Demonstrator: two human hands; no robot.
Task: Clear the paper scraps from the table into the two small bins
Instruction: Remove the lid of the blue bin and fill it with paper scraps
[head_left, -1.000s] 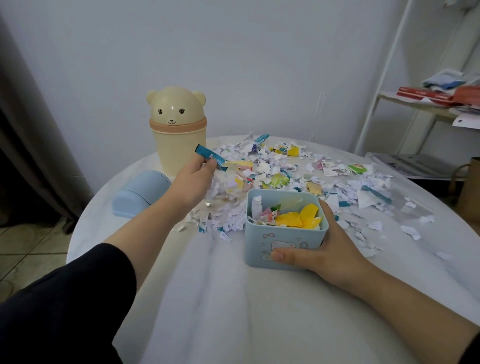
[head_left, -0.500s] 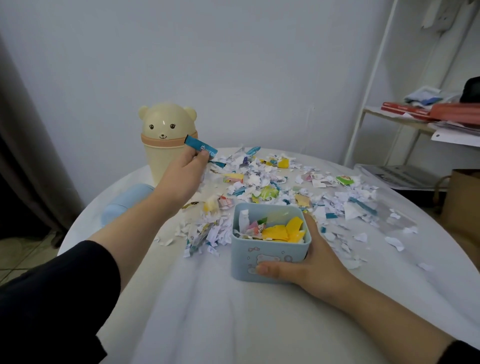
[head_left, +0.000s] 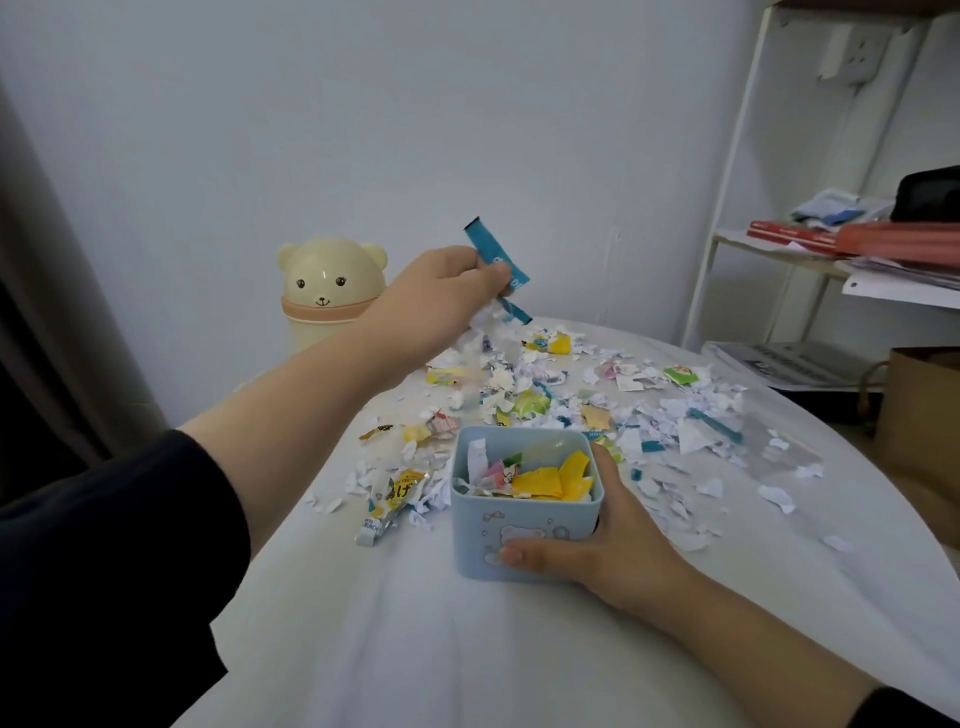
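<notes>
Two bare forearms, dark sleeves

The left hand (head_left: 441, 291) and right hand (head_left: 597, 551) wear no rings or gloves. A loose black sleeve (head_left: 104, 545) covers the left upper arm; a dark cuff (head_left: 904, 709) shows at near right.

Two hands at a scrap-strewn table, one bin steadied, one strip lifted.

The right hand (head_left: 597, 551) wraps the small square pale-blue bin (head_left: 524, 530), part-filled with yellow scraps, on the white-clothed round table (head_left: 415, 649). The left hand (head_left: 441, 291), raised over the far scattered paper scraps (head_left: 571, 400), pinches a teal paper strip (head_left: 493, 249). A cream bear-shaped lidded bin (head_left: 327, 291) stands far left.
</notes>
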